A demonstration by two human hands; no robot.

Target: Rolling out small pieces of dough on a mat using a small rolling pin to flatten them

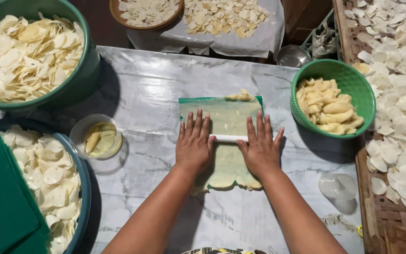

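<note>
Left hand point(194, 145): flat, palm down, fingers spread and stretched forward — pressing on the left part of a white roller point(229, 138); its grip is not closed round anything.
Right hand point(260, 147): likewise flat with fingers apart, pressing on the roller's right part, just beside the left hand.
Roller: lies crosswise between the two palms; only its short middle stretch shows.
Dough sheet point(226, 171): thin, pale yellow, under the roller at the middle of the bench point(156, 99); its near edge is scalloped, and its far part lies on a green plastic sheet point(259, 100).
Bench cover: clear wrinkled plastic over a marbled grey top.
Near left: a blue basin point(84, 186) of pale round slices, with a green folded sheet point(1, 197) lying over its left side.
Left of the hands: a small clear cup point(97, 136) with yellowish liquid.
Right of the hands: a green basket bowl point(353, 84) holding dough lumps; nearer, a clear plastic lid point(337, 185).
Far right: a woven tray point(381, 221) covered with pale slices.
Far left: a green basin point(78, 77) heaped with slices.
Farthest: a brown bowl point(114, 8) and a white sheet point(259, 40) — both carrying more slices.
</note>
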